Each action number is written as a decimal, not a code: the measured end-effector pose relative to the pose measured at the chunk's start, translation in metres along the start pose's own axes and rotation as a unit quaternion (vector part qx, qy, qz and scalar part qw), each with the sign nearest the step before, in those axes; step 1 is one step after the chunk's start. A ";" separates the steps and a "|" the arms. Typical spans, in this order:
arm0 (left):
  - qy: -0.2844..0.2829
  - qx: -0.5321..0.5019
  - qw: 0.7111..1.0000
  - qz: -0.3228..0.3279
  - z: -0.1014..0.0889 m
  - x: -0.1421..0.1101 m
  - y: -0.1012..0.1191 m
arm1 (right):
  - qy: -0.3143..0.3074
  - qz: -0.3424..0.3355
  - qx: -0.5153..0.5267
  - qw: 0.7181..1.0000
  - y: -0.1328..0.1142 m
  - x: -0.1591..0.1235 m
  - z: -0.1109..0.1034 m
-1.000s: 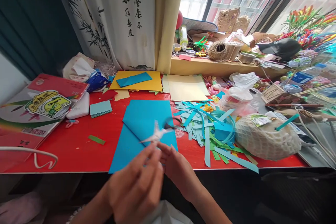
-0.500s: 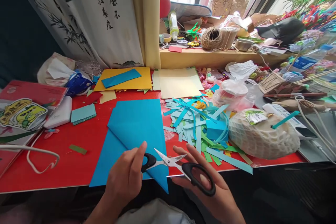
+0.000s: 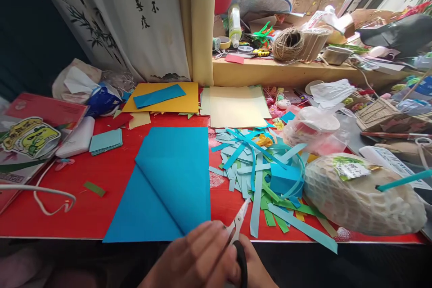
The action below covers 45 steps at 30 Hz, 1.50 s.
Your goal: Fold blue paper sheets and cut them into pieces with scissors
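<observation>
One red table (image 3: 77,225) spans the lower frame, and we guess its loose papers are kept back or aside to leave room at the front. Layered blue paper (image 3: 182,162) lies at lower centre, reaching the front edge, probably so that it sits within easy reach. Yellow sheets (image 3: 189,101) rest farther back, left of upper centre. A heap of paper strips (image 3: 248,168) spreads right of centre, perhaps so as not to cover the blue paper. Beside it, at lower right, we see a netted round thing (image 3: 357,207). At bottom centre, the left hand (image 3: 197,256) is curled around the scissors (image 3: 239,221); the right hand (image 3: 254,263) is partly hidden behind their black handle, and we cannot tell whether it grips. The scissors tilt up and rightward, which we judge keeps their tips off the fingers. At left we find small pale blue cards (image 3: 105,141), neatly stacked, and a green scrap (image 3: 95,188), lying apart
</observation>
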<state>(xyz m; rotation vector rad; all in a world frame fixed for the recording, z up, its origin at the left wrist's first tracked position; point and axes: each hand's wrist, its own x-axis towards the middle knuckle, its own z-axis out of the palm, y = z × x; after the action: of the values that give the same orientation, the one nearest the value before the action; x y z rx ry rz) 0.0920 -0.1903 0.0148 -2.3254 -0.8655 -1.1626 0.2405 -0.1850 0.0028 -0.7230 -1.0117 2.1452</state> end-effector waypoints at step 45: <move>-0.187 -0.212 0.728 -0.624 0.005 -0.014 -0.226 | 0.002 -0.049 -0.281 0.959 -0.016 0.023 -0.023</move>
<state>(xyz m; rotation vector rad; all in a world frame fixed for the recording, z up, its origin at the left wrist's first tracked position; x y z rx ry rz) -0.0654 -0.0273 0.0171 -2.1897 -2.8526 -1.3871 0.2466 -0.1497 -0.0012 -0.9083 -1.6466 1.7724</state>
